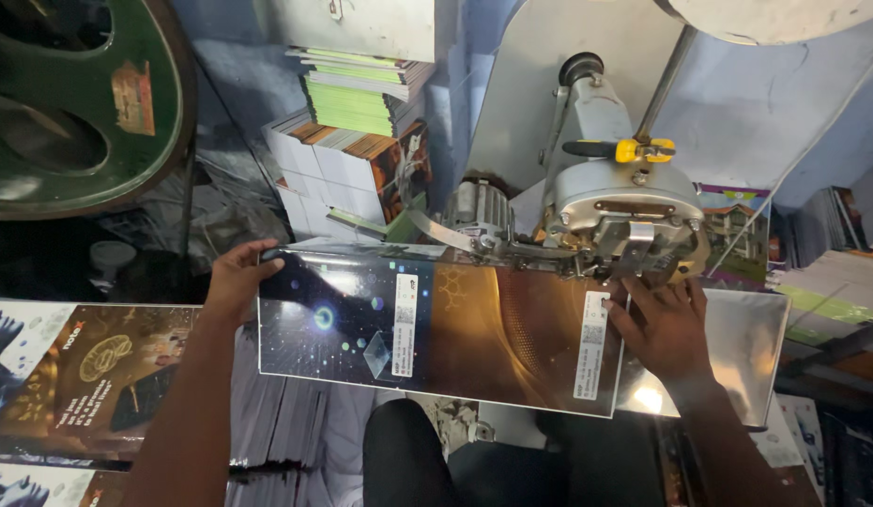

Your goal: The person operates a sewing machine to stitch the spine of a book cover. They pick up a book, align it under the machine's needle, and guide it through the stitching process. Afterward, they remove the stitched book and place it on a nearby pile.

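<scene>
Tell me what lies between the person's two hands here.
In the head view, a glossy printed cover sheet spans the gap: left hand grips its left edge, right hand presses its right end under the grey stitching machine head.

Head camera, steep downward look, close above machine table [737, 347]
</scene>
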